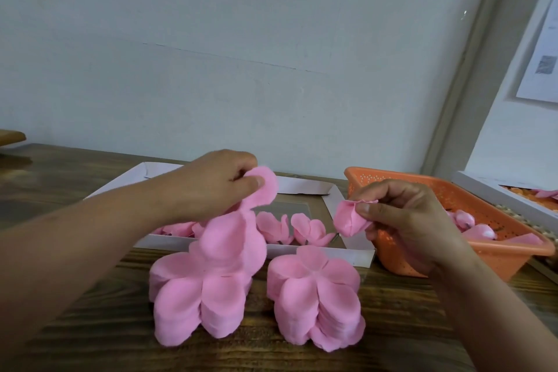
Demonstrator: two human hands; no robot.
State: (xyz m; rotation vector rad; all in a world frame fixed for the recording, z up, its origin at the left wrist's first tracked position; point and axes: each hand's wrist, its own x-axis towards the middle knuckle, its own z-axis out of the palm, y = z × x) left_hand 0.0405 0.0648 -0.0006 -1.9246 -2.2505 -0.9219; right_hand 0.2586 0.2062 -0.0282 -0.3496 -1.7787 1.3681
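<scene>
**Both hands on pink petal pieces, above two stacks**

Head view, looking down at the wooden desk (398,338). Wall behind.

- I see the left hand (211,184) raised over the desk, thumb and fingers pinching the top lobe of a pink petal sheet (229,235). The sheet hangs down from the pinch, and its lower part drapes onto the left stack (193,305) of flower-shaped pink cutouts.
- The right hand (404,220) is curled round a small rolled pink bud (348,220), thumb pressed on its front. The bud is held in the air above the near right corner of the white tray (335,199), apart from the sheet in the other hand.
- The right stack (317,296) of the same pink cutouts stands on the desk just beside the left stack, untouched; the two do not meet.
- The white tray lies behind both stacks, with loose pink petals (308,231) inside it.
- An orange perforated basket (483,254) sits right of the tray, partly behind the right hand, with more pink pieces in it; I cannot tell what kind.
- A second white box (480,187) is at the far right, its contents mostly cut off by the frame edge.
- A printed paper sheet (540,63) is fixed on the wall, upper right; the text is too small to read
</scene>
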